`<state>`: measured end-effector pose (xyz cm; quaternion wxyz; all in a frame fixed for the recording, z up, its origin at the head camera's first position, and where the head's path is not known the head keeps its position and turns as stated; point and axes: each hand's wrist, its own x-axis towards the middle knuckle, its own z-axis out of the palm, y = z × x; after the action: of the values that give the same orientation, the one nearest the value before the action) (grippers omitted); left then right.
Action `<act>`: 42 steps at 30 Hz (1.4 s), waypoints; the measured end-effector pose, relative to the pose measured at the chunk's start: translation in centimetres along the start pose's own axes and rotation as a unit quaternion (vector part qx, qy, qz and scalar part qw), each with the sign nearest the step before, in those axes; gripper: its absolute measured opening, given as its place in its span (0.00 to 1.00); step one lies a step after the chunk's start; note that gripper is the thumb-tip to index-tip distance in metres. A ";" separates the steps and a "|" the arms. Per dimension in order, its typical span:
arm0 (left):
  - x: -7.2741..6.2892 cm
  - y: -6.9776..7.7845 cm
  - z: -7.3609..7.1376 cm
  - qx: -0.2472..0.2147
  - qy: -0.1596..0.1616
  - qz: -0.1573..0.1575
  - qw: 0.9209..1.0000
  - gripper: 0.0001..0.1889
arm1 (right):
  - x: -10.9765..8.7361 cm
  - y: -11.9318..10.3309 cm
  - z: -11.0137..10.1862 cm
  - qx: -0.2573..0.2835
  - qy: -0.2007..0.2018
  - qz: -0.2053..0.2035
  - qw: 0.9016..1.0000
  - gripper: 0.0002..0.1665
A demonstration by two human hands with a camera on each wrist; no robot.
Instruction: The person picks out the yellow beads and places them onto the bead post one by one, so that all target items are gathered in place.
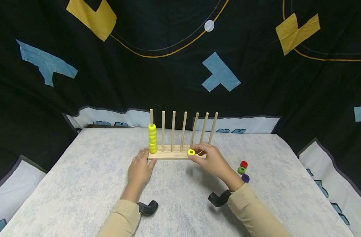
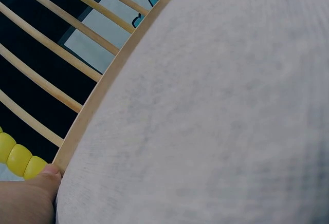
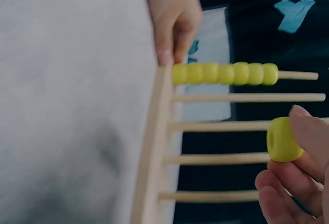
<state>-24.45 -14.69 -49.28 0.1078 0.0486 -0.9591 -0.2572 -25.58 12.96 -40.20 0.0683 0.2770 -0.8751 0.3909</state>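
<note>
A wooden peg rack (image 1: pixel 169 155) with several upright rods stands on the table. Its leftmost rod carries a stack of yellow beads (image 1: pixel 152 140), the rod's top showing above them. My left hand (image 1: pixel 140 169) grips the left end of the base, thumb at the front edge; the left wrist view shows that thumb (image 2: pixel 45 182) beside the lowest bead. Between thumb and fingers my right hand (image 1: pixel 212 160) pinches one yellow bead (image 3: pixel 289 141), held in front of the rods right of the rack's middle. The bead's hole faces the head camera, and the other rods in sight are bare.
A red bead (image 1: pixel 244 164), a green bead (image 1: pixel 240 171) and a purple bead (image 1: pixel 245 178) lie close together on the pale table (image 1: pixel 180 197), near my right forearm. A black cloth (image 1: pixel 156 85) with blue and yellow shapes hangs behind the table.
</note>
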 end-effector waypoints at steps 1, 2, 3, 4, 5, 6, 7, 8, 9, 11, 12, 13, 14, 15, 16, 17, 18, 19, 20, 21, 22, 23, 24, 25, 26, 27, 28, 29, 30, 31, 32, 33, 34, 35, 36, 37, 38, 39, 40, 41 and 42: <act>0.0 0.0 0.0 0.000 -0.001 -0.001 1.000 0.36 | 0.4 -0.3 0.0 0.007 0.006 -0.003 1.000 0.17; 0.0 0.0 0.0 0.001 -0.002 -0.001 1.000 0.36 | 0.9 -0.6 0.0 0.009 0.012 -0.005 1.000 0.17; 0.0 -0.1 0.0 0.001 -0.002 -0.001 1.000 0.36 | 1.3 -0.8 0.0 0.013 0.019 -0.009 1.000 0.17; 0.0 -0.1 0.0 0.002 -0.002 -0.001 1.000 0.36 | 1.7 -1.0 -0.1 0.018 0.026 -0.012 0.999 0.17; 0.0 -0.1 0.0 0.001 -0.002 0.000 1.000 0.36 | 2.1 -1.2 -0.2 0.023 0.032 -0.014 0.999 0.17; 0.0 -0.1 0.1 0.000 -0.002 0.001 1.000 0.36 | 2.6 -1.4 -0.4 0.025 0.039 -0.016 0.999 0.17; 0.0 -0.1 0.1 0.000 -0.001 0.002 1.000 0.36 | 3.0 -1.6 -0.6 0.026 0.047 -0.017 0.998 0.17; 0.0 -0.2 0.1 0.000 -0.001 0.003 1.000 0.36 | 3.4 -1.8 -0.8 0.026 0.055 -0.018 0.998 0.18; 0.0 -0.2 0.1 0.000 -0.001 0.004 1.000 0.36 | 3.8 -2.1 -1.1 0.027 0.062 -0.018 0.998 0.18; 0.0 -0.1 0.0 -0.001 -0.001 0.004 1.000 0.36 | 4.6 -2.7 -1.6 0.029 0.075 -0.020 0.997 0.19; 0.0 -0.1 0.0 -0.001 -0.001 0.004 1.000 0.36 | 5.0 -3.0 -1.9 0.029 0.082 -0.022 0.996 0.20; 0.0 -0.1 0.0 -0.001 -0.002 0.003 1.000 0.36 | 5.4 -3.4 -2.2 0.030 0.088 -0.027 0.995 0.20; 0.0 -0.1 0.0 -0.002 -0.002 0.002 1.000 0.36 | 5.9 -3.7 -2.4 0.032 0.094 -0.030 0.995 0.21; 0.0 -0.1 0.0 -0.002 -0.002 0.002 1.000 0.36 | 6.3 -4.1 -2.7 0.034 0.100 -0.033 0.994 0.21; 0.0 0.0 -0.1 -0.002 -0.002 0.001 1.000 0.36 | 6.7 -4.4 -2.9 0.032 0.106 -0.035 0.993 0.22; 0.0 0.0 -0.1 -0.002 -0.002 0.001 1.000 0.36 | 7.1 -4.7 -3.1 0.031 0.112 -0.036 0.993 0.22; 0.0 0.0 -0.1 -0.002 -0.001 0.001 1.000 0.36 | 7.5 -5.0 -3.2 0.031 0.118 -0.036 0.992 0.22; -0.1 0.0 -0.1 -0.003 -0.001 0.001 1.000 0.36 | 7.9 -5.2 -3.3 0.030 0.123 -0.036 0.991 0.22; 0.0 0.0 -0.1 -0.003 0.000 0.001 1.000 0.36 | 8.3 -5.5 -3.5 0.029 0.127 -0.033 0.991 0.22; -0.1 0.0 -0.2 -0.003 0.000 0.002 1.000 0.36 | 8.6 -5.7 -3.5 0.029 0.130 -0.031 0.991 0.22; -0.1 0.0 -0.2 -0.003 0.000 0.002 1.000 0.36 | 9.0 -5.9 -3.6 0.027 0.131 -0.028 0.991 0.22; -0.1 0.0 -0.2 -0.004 0.000 0.002 1.000 0.35 | 9.3 -6.1 -3.7 0.026 0.131 -0.025 0.991 0.23; 0.0 0.0 -0.2 -0.004 0.000 0.002 1.000 0.35 | 9.6 -6.3 -3.7 0.027 0.130 -0.022 0.991 0.23; 0.0 0.0 -0.1 -0.003 0.000 0.003 1.000 0.35 | 10.0 -6.5 -3.7 0.029 0.128 -0.018 0.991 0.23; 0.0 0.0 -0.2 -0.004 0.000 0.003 1.000 0.35 | 10.2 -6.7 -3.6 0.031 0.124 -0.015 0.992 0.23; 0.0 0.0 -0.2 -0.004 0.000 0.002 1.000 0.35 | 10.5 -6.9 -3.6 0.032 0.121 -0.012 0.992 0.23; 0.0 0.0 -0.2 -0.004 0.000 0.003 1.000 0.35 | 10.8 -7.1 -3.5 0.033 0.117 -0.009 0.993 0.24; 0.0 -0.1 -0.2 -0.004 0.001 0.003 1.000 0.35 | 11.1 -7.2 -3.3 0.035 0.113 -0.005 0.993 0.24; 0.0 -0.1 -0.2 -0.003 0.001 0.003 1.000 0.35 | 11.3 -7.4 -3.2 0.037 0.110 -0.002 0.993 0.24; 0.0 -0.1 -0.2 -0.003 0.001 0.002 1.000 0.35 | 11.5 -7.6 -3.0 0.038 0.106 0.001 0.994 0.24; 0.0 -0.1 -0.2 -0.003 0.001 0.002 1.000 0.35 | 11.8 -7.7 -2.8 0.038 0.104 0.003 0.994 0.24; 0.0 -0.1 -0.2 -0.003 0.000 0.001 1.000 0.35 | 12.1 -7.9 -2.6 0.038 0.102 0.005 0.994 0.24; 0.0 -0.1 -0.3 -0.003 0.000 0.002 1.000 0.35 | 12.3 -8.0 -2.3 0.038 0.099 0.005 0.994 0.24; 0.0 -0.2 -0.3 -0.004 -0.001 0.001 1.000 0.35 | 12.5 -8.2 -2.1 0.037 0.096 0.004 0.995 0.24; 0.0 -0.2 -0.3 -0.004 -0.003 0.000 1.000 0.36 | 12.7 -8.4 -1.9 0.037 0.092 0.003 0.995 0.24; 0.0 -0.1 -0.3 -0.004 -0.004 -0.001 1.000 0.36 | 12.9 -8.7 -1.6 0.038 0.088 0.002 0.995 0.24; 0.0 -0.2 -0.3 -0.005 -0.005 -0.001 1.000 0.36 | 13.1 -8.9 -1.4 0.039 0.083 0.002 0.996 0.24; 0.0 -0.2 -0.3 -0.005 -0.005 0.000 1.000 0.36 | 13.2 -9.1 -1.1 0.039 0.078 0.002 0.996 0.24; 0.0 -0.2 -0.3 -0.006 -0.004 0.001 1.000 0.35 | 13.3 -9.3 -0.9 0.038 0.073 0.001 0.997 0.24; 0.0 -0.2 -0.3 -0.006 -0.004 0.001 1.000 0.36 | 13.4 -9.5 -0.7 0.038 0.069 0.000 0.997 0.24; 0.0 -0.2 -0.3 -0.006 -0.002 0.003 1.000 0.35 | 13.5 -9.7 -0.4 0.038 0.065 -0.001 0.997 0.24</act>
<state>-24.39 -14.97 -49.12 0.1065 0.0445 -0.9579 -0.2630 -31.69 2.21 -29.13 0.1151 0.2546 -0.8531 0.4406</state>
